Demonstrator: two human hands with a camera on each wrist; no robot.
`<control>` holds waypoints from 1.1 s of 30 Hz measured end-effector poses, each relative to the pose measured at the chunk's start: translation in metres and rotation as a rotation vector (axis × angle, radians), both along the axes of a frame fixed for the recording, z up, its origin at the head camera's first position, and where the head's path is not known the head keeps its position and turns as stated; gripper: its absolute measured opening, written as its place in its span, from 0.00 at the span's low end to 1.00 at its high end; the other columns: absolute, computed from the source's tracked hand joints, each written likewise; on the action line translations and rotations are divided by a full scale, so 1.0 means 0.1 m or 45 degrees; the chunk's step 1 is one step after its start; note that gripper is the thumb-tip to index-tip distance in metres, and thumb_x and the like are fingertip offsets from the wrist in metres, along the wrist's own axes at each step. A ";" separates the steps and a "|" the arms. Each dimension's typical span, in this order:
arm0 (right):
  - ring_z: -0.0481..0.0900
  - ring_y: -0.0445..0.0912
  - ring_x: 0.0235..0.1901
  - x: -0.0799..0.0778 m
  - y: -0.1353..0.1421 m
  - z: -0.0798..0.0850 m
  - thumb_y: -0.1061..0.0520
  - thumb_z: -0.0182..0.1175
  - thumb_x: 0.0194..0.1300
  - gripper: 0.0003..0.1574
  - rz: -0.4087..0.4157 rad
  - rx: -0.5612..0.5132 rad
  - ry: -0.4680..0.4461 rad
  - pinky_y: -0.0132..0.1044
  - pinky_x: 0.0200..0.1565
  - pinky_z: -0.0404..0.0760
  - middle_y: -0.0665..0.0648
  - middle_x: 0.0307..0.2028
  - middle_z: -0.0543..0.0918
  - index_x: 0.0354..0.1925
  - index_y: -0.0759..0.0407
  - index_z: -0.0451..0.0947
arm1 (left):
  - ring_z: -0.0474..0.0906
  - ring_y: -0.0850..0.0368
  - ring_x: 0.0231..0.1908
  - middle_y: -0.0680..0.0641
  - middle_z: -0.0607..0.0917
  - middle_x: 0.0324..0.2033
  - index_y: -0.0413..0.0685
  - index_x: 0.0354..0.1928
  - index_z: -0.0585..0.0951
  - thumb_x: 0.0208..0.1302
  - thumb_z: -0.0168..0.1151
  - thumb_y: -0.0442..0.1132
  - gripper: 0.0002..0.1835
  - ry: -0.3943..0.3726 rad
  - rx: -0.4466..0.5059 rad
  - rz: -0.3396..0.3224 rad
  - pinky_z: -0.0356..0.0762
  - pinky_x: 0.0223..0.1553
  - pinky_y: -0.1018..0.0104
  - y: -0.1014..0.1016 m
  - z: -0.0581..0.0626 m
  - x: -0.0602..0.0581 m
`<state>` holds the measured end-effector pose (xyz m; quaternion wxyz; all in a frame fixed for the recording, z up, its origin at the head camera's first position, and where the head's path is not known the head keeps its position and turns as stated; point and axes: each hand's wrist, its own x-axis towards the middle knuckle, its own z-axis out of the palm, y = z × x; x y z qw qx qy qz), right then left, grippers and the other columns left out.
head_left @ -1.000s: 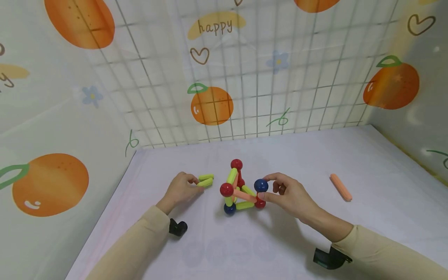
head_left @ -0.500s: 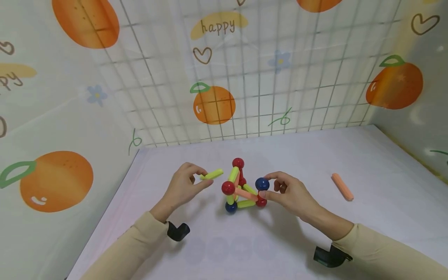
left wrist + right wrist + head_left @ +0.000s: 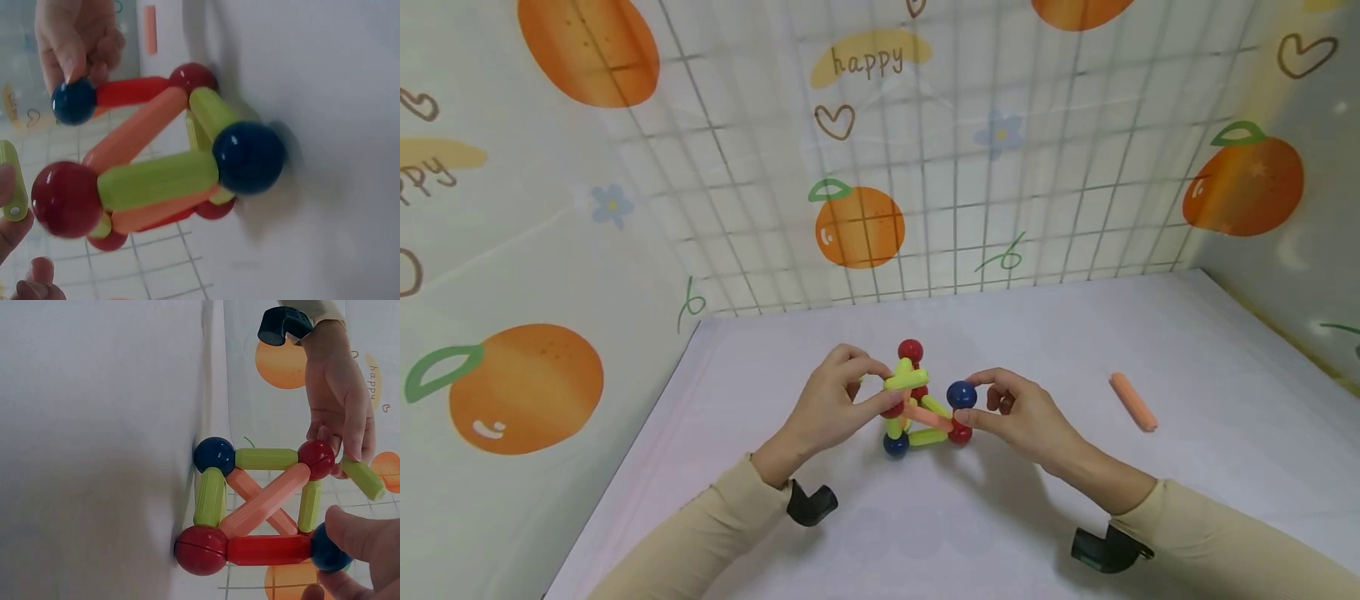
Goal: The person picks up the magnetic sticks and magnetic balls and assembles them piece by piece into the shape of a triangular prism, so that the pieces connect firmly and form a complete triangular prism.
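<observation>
A frame of magnetic sticks and balls stands on the table, with an orange stick [image 3: 931,417] slanting across its near side. My left hand [image 3: 831,396] pinches a yellow-green stick [image 3: 906,381] between thumb and fingertips, just over the upper left red ball [image 3: 65,200]. In the right wrist view this stick [image 3: 364,480] tilts beside that ball. My right hand [image 3: 1030,421] pinches a blue ball [image 3: 961,394] on top of an upright red stick [image 3: 269,550]. That stick rises from a red ball [image 3: 201,550] at the base. Another blue ball [image 3: 248,157] forms the near left base corner.
A loose orange stick [image 3: 1133,402] lies to the right of my right hand. Black wrist mounts [image 3: 812,502] stick out beneath both sleeves. A fabric backdrop [image 3: 760,217] printed with oranges rises behind and beside the table [image 3: 1000,533].
My left hand has picked up a yellow-green stick from the table at left and carried it rightward over the frame. The right hand has kept its hold on the blue ball.
</observation>
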<state>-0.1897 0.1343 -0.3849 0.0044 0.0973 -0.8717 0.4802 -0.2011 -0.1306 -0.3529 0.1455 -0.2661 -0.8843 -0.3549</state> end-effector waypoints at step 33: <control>0.69 0.49 0.34 0.00 -0.01 0.02 0.44 0.72 0.55 0.30 0.007 0.017 -0.004 0.33 0.27 0.67 0.56 0.33 0.73 0.54 0.51 0.78 | 0.67 0.60 0.30 0.49 0.73 0.36 0.53 0.41 0.87 0.53 0.76 0.48 0.14 0.067 -0.146 -0.008 0.64 0.27 0.73 0.17 -0.15 -0.04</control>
